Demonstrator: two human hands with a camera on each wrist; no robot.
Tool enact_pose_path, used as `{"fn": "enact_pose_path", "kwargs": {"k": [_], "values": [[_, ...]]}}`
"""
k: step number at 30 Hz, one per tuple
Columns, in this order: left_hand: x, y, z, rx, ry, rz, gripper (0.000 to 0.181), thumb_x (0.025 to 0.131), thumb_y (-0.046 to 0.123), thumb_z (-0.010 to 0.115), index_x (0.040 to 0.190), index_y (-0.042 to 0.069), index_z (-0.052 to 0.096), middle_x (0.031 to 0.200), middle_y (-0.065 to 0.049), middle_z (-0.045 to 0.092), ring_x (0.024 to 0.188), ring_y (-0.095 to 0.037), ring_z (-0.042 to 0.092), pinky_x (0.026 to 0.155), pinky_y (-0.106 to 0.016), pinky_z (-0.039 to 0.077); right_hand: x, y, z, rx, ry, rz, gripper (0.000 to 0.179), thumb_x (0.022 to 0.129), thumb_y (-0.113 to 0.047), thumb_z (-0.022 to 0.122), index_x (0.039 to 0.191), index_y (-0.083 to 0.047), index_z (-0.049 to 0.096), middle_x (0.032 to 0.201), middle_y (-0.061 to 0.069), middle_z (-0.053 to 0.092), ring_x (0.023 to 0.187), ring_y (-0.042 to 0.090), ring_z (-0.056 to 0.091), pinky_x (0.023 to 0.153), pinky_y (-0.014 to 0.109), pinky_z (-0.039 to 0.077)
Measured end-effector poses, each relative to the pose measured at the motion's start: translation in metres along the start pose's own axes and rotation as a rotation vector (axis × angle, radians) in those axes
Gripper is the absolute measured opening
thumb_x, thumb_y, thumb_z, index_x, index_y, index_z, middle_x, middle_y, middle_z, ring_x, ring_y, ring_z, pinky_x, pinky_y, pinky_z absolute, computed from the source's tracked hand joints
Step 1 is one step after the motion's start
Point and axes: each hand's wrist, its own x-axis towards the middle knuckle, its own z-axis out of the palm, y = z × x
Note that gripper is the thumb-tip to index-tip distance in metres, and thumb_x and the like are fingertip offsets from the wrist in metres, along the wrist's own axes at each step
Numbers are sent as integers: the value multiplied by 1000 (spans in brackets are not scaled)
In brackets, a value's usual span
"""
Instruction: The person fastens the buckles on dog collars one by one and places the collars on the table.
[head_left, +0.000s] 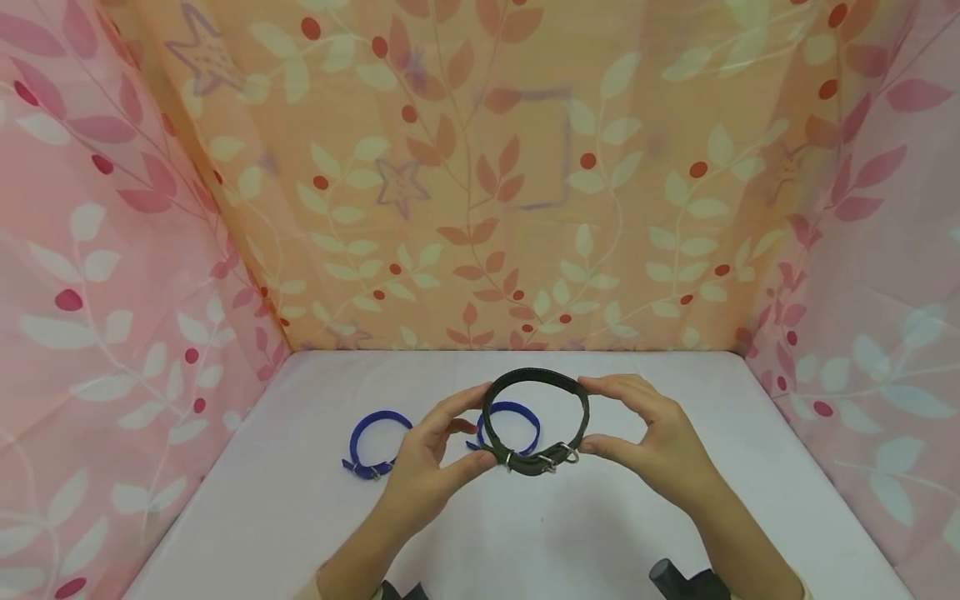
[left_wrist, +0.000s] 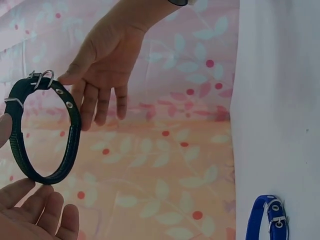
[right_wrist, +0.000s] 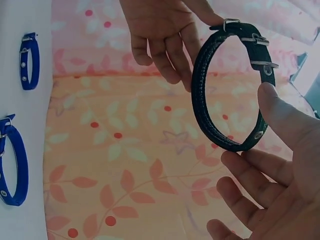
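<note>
A black collar (head_left: 534,468), buckled into a loop with metal rings and a buckle at its bottom, is held up above the white table between two hands. The left hand (head_left: 429,467) pinches its left side with thumb and fingers. On the opposite side, the right hand (head_left: 671,446) grips it between thumb and fingertips. Eyelets show along the collar's strap (left_wrist: 75,132) in the left wrist view. Two blue collars, also buckled into loops, lie on the table: one (head_left: 356,442) left of the left hand, another (head_left: 517,407) behind the black collar and partly hidden by it.
The white tabletop (head_left: 495,550) has patterned cloth on three sides: an orange back wall (head_left: 480,250), a pink left wall (head_left: 112,350) and a pink right wall (head_left: 862,333). Black gear (head_left: 686,579) shows by the right wrist.
</note>
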Motion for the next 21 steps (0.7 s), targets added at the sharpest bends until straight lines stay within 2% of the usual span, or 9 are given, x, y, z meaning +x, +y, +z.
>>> {"fn": "enact_pose_path", "kwargs": {"k": [5, 9, 13, 18, 21], "values": [[5, -7, 4, 13, 12, -36, 64, 90, 13, 81, 147, 21, 54, 145, 3, 59, 134, -20, 52, 101, -34, 51, 0, 5, -1, 43, -10, 59, 62, 79, -13, 89, 135, -23, 66, 129, -5, 68, 125, 4, 55, 107, 9, 35], [10, -17, 10, 7, 12, -112, 62, 89, 17, 82, 145, 25, 57, 143, 5, 59, 131, -19, 54, 100, -34, 52, -4, 14, -2, 78, -17, 130, 56, 83, -14, 87, 134, -23, 66, 128, -4, 68, 122, 5, 55, 106, 10, 35], [17, -27, 18, 15, 8, -186, 61, 87, 22, 84, 143, 30, 59, 142, 10, 59, 130, -18, 54, 98, -33, 54, -9, 26, -4, 63, -22, 187, 55, 84, -18, 86, 135, -24, 66, 128, -5, 67, 121, 7, 56, 105, 15, 37], [25, -40, 27, 42, -11, -208, 62, 85, 25, 85, 142, 31, 60, 141, 13, 59, 128, -16, 55, 99, -40, 54, -16, 42, -7, -4, -34, 247, 57, 85, -26, 85, 137, -30, 63, 131, -10, 65, 119, 6, 55, 104, 25, 42], [31, -47, 33, 61, -28, -212, 62, 85, 26, 85, 142, 31, 61, 141, 16, 59, 128, -11, 55, 99, -44, 53, -19, 51, -9, -16, -34, 232, 57, 85, -25, 85, 138, -27, 63, 132, -10, 64, 120, 5, 55, 103, 24, 43]]}}
